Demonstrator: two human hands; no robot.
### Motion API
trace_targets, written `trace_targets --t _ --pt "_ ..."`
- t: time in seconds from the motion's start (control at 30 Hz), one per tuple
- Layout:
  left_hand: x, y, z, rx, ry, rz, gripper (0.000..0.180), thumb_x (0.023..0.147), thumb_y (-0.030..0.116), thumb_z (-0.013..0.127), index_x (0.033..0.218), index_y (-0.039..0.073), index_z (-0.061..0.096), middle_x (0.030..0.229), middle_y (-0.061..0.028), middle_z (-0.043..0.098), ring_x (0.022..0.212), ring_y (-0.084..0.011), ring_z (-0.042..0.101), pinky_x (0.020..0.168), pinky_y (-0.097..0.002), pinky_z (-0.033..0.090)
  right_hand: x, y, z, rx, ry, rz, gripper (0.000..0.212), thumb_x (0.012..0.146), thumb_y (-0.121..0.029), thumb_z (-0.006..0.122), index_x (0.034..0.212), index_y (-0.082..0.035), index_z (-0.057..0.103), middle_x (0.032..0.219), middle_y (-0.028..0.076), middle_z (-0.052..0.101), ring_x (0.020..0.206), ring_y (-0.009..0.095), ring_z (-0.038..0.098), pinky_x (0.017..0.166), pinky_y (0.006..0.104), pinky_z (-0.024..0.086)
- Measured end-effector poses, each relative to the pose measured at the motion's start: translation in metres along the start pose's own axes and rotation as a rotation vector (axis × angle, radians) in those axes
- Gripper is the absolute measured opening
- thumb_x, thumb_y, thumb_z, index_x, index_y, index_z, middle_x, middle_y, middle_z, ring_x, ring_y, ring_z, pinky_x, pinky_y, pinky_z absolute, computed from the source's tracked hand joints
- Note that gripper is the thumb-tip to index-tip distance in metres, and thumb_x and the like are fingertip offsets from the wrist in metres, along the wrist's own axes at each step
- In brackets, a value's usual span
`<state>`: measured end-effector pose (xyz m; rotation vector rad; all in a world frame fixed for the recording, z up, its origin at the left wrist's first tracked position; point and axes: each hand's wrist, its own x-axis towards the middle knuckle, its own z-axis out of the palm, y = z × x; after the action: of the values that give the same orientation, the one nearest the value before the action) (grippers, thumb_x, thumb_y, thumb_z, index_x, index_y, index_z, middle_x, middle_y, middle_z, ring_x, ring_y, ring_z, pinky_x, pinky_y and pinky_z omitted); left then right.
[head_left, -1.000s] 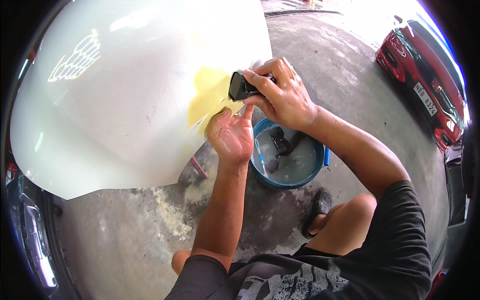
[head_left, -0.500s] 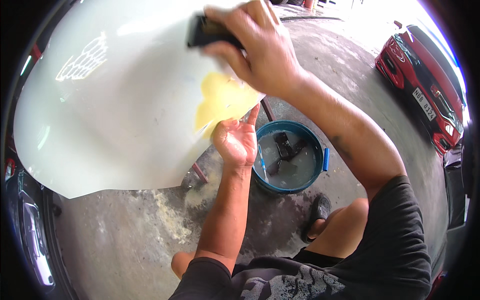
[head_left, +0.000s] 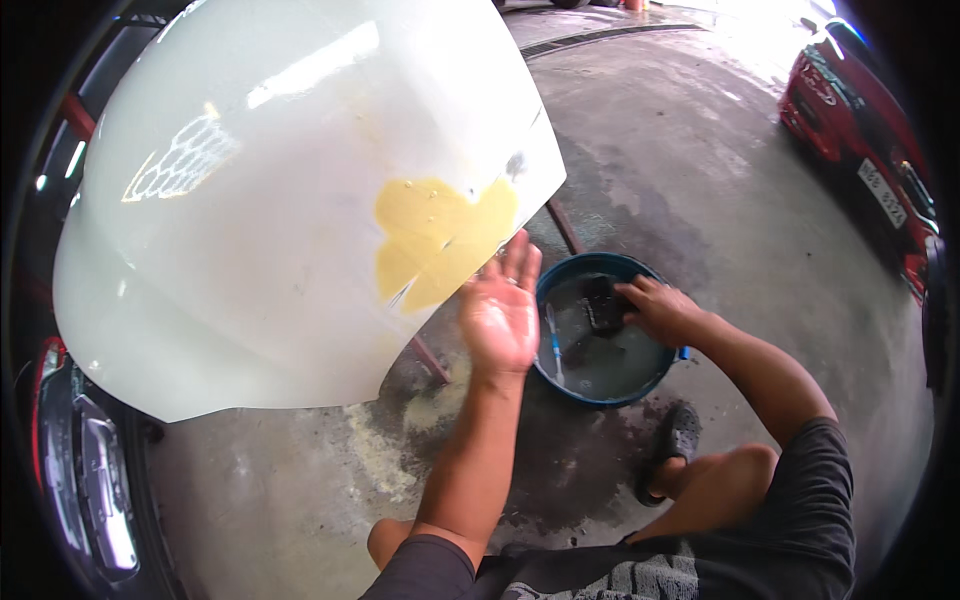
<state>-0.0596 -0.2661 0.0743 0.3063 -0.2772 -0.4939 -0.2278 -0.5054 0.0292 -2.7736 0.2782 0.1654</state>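
A white car hood [head_left: 240, 270] fills the left side, with a smooth yellow patch [head_left: 430, 230] near its right edge. Small dark marks show on and around that patch. My left hand [head_left: 500, 315] is open, palm up and wet, its fingertips at the hood's edge beside the yellow patch. To the right, my right hand [head_left: 662, 312] reaches into a blue bucket [head_left: 610, 400] of cloudy water. Its fingers are closed on the right end of a black block [head_left: 602, 306]. A blue-and-white stick-like tool [head_left: 554, 345] leans inside the bucket's left wall.
A brown metal stand leg [head_left: 565, 227] shows beyond the bucket, and another [head_left: 430, 360] under the hood. My shoe [head_left: 682, 435] is near the bucket on the wet concrete floor [head_left: 580, 470]. A red car [head_left: 850, 130] stands at the far right, a dark vehicle [head_left: 100, 480] at lower left.
My right hand has come down from above the hood into the bucket with the black block. My left hand has opened flatter at the edge, and the whole yellow patch now shows.
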Motion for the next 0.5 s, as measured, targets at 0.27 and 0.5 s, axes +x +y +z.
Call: trace_targets --t 0.27,0.5 --pt "-0.056 -0.155 -0.157 2.116 -0.493 -0.806 0.038 0.087 0.019 0.078 0.118 -0.001 0.079 0.126 -0.0298 0.077 0.119 -0.0461 0.075 0.105 -0.0551 0.06 0.049 0.046 0.124 -0.003 -0.164 0.265 0.053 0.108 -0.03 0.057 0.155 -0.005 0.057 0.15 0.031 0.063 0.133 0.044 0.069 0.113 0.053 0.054" --pt "-0.033 -0.152 -0.127 2.201 -0.774 -0.75 0.018 0.095 0.016 0.073 0.104 0.002 0.08 0.115 -0.0268 0.078 0.108 -0.0453 0.077 0.091 -0.0547 0.063 0.05 0.066 0.136 -0.192 -0.381 0.141 0.042 0.1 -0.024 0.064 0.136 -0.006 0.075 0.141 0.025 0.072 0.13 0.037 0.073 0.109 0.0475 0.058"
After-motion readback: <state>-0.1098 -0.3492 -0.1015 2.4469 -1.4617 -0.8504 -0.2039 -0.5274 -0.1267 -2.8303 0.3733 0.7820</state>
